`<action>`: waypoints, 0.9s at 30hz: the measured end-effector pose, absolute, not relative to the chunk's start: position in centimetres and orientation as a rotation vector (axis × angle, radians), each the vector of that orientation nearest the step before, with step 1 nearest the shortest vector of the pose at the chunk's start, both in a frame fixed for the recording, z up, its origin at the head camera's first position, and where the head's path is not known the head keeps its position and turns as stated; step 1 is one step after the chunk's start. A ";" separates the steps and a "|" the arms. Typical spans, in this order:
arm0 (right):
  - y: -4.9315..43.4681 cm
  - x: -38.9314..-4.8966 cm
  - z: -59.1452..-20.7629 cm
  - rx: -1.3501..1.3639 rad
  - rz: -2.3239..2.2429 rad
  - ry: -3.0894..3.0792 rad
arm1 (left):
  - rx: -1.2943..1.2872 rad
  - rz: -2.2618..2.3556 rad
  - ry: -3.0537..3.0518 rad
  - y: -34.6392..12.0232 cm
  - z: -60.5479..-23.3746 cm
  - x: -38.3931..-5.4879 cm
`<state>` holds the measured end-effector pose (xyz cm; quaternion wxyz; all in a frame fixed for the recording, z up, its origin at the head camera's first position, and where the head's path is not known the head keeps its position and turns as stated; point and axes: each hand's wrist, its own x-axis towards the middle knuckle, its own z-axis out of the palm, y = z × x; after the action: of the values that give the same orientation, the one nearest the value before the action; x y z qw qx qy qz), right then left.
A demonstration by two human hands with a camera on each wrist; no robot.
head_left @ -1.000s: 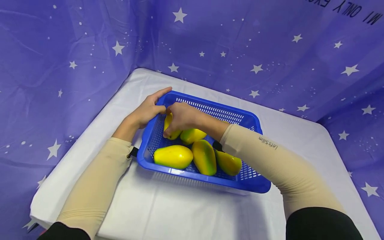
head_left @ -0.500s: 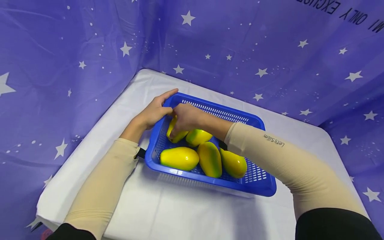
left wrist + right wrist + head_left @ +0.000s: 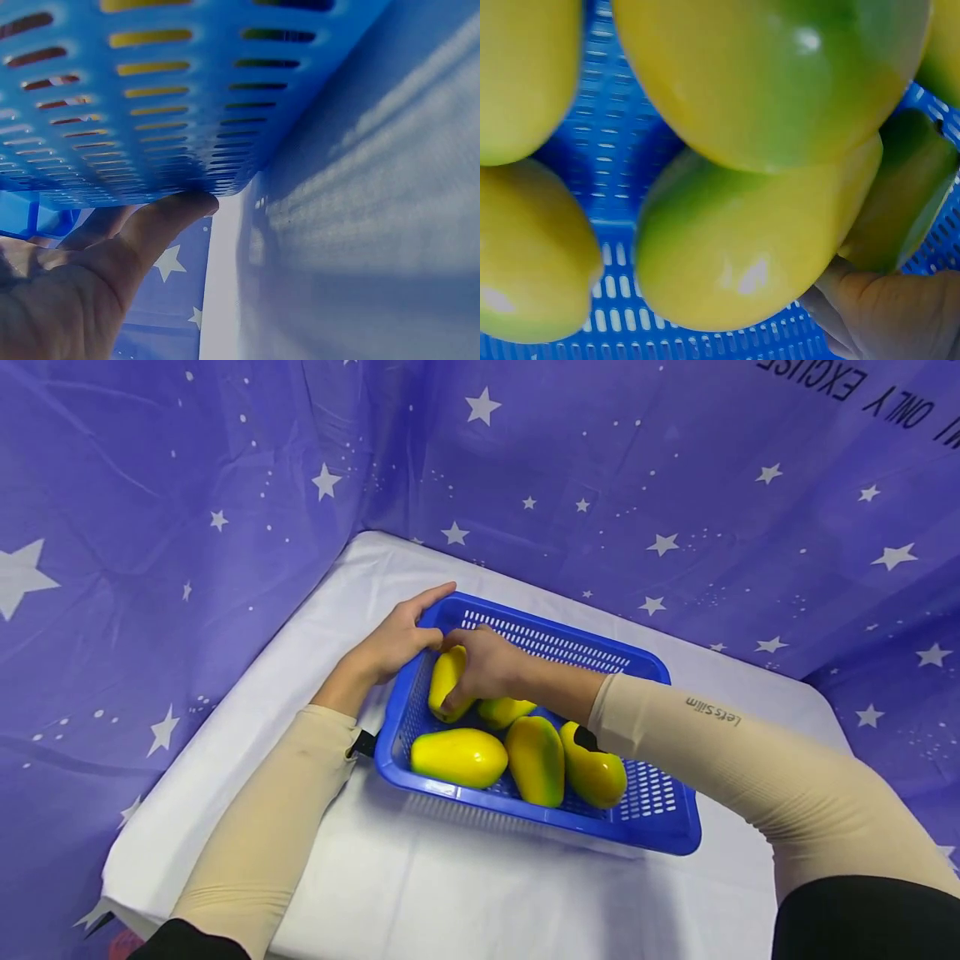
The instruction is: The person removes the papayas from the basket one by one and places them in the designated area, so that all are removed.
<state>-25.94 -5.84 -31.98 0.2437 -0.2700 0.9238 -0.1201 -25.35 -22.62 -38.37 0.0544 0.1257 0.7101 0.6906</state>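
Note:
A blue slotted plastic basket point(image 3: 660, 839) sits on a white-covered table with several yellow-green mangoes inside. My left hand point(image 3: 393, 643) grips its rim at the far left corner; in the left wrist view the thumb point(image 3: 169, 217) lies along the basket's outer wall. Reaching across the basket, my right hand point(image 3: 491, 664) holds the mango point(image 3: 444, 681) in that same corner, thumb on the near side and fingers on the far side. Another mango point(image 3: 504, 712) lies partly hidden under this hand. The held mango point(image 3: 900, 195) shows beside the right hand point(image 3: 900, 311) in the right wrist view.
Three mangoes line the basket's near side: one lying lengthwise point(image 3: 459, 758), one crosswise point(image 3: 536, 762), and one at right point(image 3: 600, 777), partly covered by a black strap. The white tablecloth point(image 3: 480, 893) extends around the basket. Purple star-printed curtains point(image 3: 570, 443) hang behind.
The head view has shifted, so everything appears farther right. My right hand has drawn slightly rightward over the corner mango, showing more of it. The left hand keeps its place on the rim.

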 end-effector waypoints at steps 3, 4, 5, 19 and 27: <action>-5.5 -25.7 -31.9 -0.708 -0.368 2.521 | 0.379 2.087 2.182 -22.6 -38.2 -25.4; -5.5 -25.7 -31.9 -0.704 -0.378 2.522 | 0.378 2.088 2.183 -22.6 -38.1 -25.4; -5.4 -25.6 -31.9 -0.704 -0.385 2.523 | 0.379 2.085 2.187 -22.6 -38.0 -25.4; -4.7 -25.2 -32.7 -0.807 -0.361 2.565 | 0.354 2.070 2.196 -22.3 -37.9 -25.1; -2.9 -25.9 -32.3 -0.830 -0.521 2.552 | 0.354 2.065 2.197 -22.4 -38.2 -25.1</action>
<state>-25.90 -2.95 -32.26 0.2026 -0.2974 0.9142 -0.1866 -25.11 -22.45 -38.18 0.0527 0.1163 0.7226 0.6794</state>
